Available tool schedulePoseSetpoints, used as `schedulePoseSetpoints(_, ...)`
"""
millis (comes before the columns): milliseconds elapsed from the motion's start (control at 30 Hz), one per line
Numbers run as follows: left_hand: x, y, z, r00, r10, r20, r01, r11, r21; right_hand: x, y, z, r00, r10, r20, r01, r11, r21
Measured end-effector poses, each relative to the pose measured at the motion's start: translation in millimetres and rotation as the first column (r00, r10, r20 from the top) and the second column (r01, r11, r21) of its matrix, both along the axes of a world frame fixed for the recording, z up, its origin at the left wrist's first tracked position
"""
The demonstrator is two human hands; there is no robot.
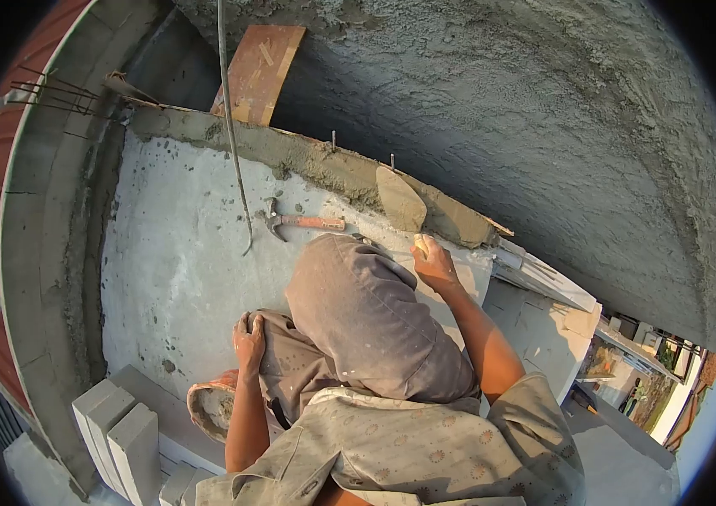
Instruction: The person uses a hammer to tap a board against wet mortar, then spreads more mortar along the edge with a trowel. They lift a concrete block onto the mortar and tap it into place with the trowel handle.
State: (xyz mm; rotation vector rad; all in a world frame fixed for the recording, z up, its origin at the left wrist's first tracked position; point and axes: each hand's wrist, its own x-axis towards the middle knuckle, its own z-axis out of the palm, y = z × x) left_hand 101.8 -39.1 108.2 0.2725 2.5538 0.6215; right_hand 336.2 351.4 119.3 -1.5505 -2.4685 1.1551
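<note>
My right hand (435, 263) is closed around the pale handle of a trowel (402, 199). The trowel's rounded blade is coated with mortar and lies against the strip of wet mortar (324, 162) along the ledge's far edge. My left hand (248, 341) rests on my knee, holding nothing, with its fingers loosely bent. A claw hammer (311, 223) with a worn reddish handle lies on the grey slab, left of the trowel. Close to my left forearm stands a reddish bucket (213, 406) with grey mortar inside, partly hidden by that arm.
Two metal rods (392, 160) poke up at the mortar strip. A thin cable (231, 126) hangs down to the slab (181, 261). A board (261, 72) leans at the back, before a rough plastered wall (493, 101). Pale blocks (132, 438) stand lower left; a drop opens at right.
</note>
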Motion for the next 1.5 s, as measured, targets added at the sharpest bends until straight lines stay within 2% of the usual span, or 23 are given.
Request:
schedulePoseSetpoints(100,-1.0,2.2,5.0,1.0,-0.002,0.028,0.003,1.0,-0.017,24.2,6.2,-36.3,0.999,-0.013,0.03,0.01,0.995,0.098)
schedulePoseSetpoints(133,-1.2,2.2,4.9,1.0,0.002,0.028,-0.002,1.0,-0.022,29.5,8.7,-21.7,0.986,-0.163,0.044,0.165,0.985,-0.047)
schedulePoseSetpoints(200,-0.4,1.0,5.0,1.0,0.008,0.026,-0.007,0.999,-0.033,53.1,9.3,12.4,0.891,-0.433,0.137,0.453,0.834,-0.315)
schedulePoseSetpoints(267,-1.8,1.4,1.7,1.0,0.008,0.016,-0.007,0.999,-0.041,91.2,12.7,-6.8,0.856,-0.511,0.08,0.509,0.806,-0.303)
schedulePoseSetpoints(367,-2.2,-1.6,-1.9,1.0,0.021,0.0,-0.021,1.0,0.013,98.6,-1.0,-18.9,0.929,-0.363,-0.071,0.365,0.931,0.015)
schedulePoseSetpoints(433,-2.1,-3.0,-1.0,1.0,0.014,0.004,-0.014,1.0,0.011,73.8,-6.8,-35.7,0.971,-0.225,-0.082,0.222,0.974,-0.044)
schedulePoseSetpoints(500,-2.8,-2.3,-0.5,1.0,0.018,0.009,-0.019,1.0,0.017,36.0,-8.6,-65.6,0.982,-0.169,-0.088,0.16,0.982,-0.101)
schedulePoseSetpoints(567,-1.1,-3.6,0.1,0.999,0.044,0.014,-0.044,0.999,0.026,10.4,-9.9,-63.8,0.972,-0.23,-0.034,0.218,0.952,-0.215)
schedulePoseSetpoints(633,-0.1,-4.0,0.5,0.999,0.049,0.01,-0.049,0.998,0.026,-3.8,-7.0,-8.8,0.944,-0.321,0.074,0.325,0.873,-0.365)
schedulePoseSetpoints(700,0.7,-3.1,0.1,0.998,0.057,0.002,-0.057,0.998,0.024,32.4,-5.1,-10.1,0.905,-0.417,0.086,0.422,0.852,-0.309)
schedulePoseSetpoints(767,0.8,-2.3,-1.0,0.998,0.056,-0.011,-0.056,0.998,0.015,67.5,-3.4,7.9,0.822,-0.553,0.135,0.56,0.743,-0.366)
schedulePoseSetpoints(800,0.6,-1.4,-1.4,0.999,0.051,-0.002,-0.051,0.999,0.006,102.7,-0.4,-18.8,0.859,-0.501,0.103,0.512,0.833,-0.21)
schedulePoseSetpoints(867,-2.7,0.0,-1.3,0.999,0.039,0.006,-0.039,0.999,-0.016,118.0,-0.9,-41.3,0.916,-0.399,0.052,0.402,0.912,-0.08)
schedulePoseSetpoints(933,-3.1,0.2,-1.1,0.999,0.038,0.007,-0.038,0.999,-0.015,103.1,-10.0,-6.1,0.952,-0.307,0.005,0.304,0.942,-0.139)
schedulePoseSetpoints(967,-3.0,-0.3,-1.8,0.999,0.036,0.008,-0.036,0.999,-0.012,87.4,-7.3,-2.7,0.972,-0.233,0.021,0.231,0.943,-0.241)
schedulePoseSetpoints(1067,-2.2,-7.1,-10.0,0.999,0.038,0.002,-0.038,0.999,0.01,17.3,-4.4,-22.8,0.996,-0.017,-0.088,-0.012,0.948,-0.317)
schedulePoseSetpoints(1167,0.2,-8.0,-8.3,0.996,0.089,0.026,-0.09,0.996,0.021,-69.4,2.1,-42.6,0.957,0.241,-0.159,-0.284,0.88,-0.379)
schedulePoseSetpoints(1233,0.5,-9.6,-8.2,0.995,0.097,0.033,-0.098,0.995,0.035,-124.9,6.5,-59.5,0.954,0.274,-0.122,-0.296,0.797,-0.526)
schedulePoseSetpoints(1300,-0.9,-11.4,-10.4,0.994,0.098,0.037,-0.1,0.994,0.05,-166.9,7.5,-41.6,0.941,0.338,-0.026,-0.299,0.794,-0.529)
schedulePoseSetpoints(1400,-1.8,-11.0,-13.9,0.995,0.093,0.037,-0.095,0.994,0.057,-170.1,1.9,-92.9,0.962,0.272,0.017,-0.259,0.933,-0.251)
schedulePoseSetpoints(1500,0.0,-9.0,-12.0,0.994,0.099,0.04,-0.1,0.994,0.036,-134.1,6.1,-110.2,0.986,0.165,-0.009,-0.162,0.956,-0.244)
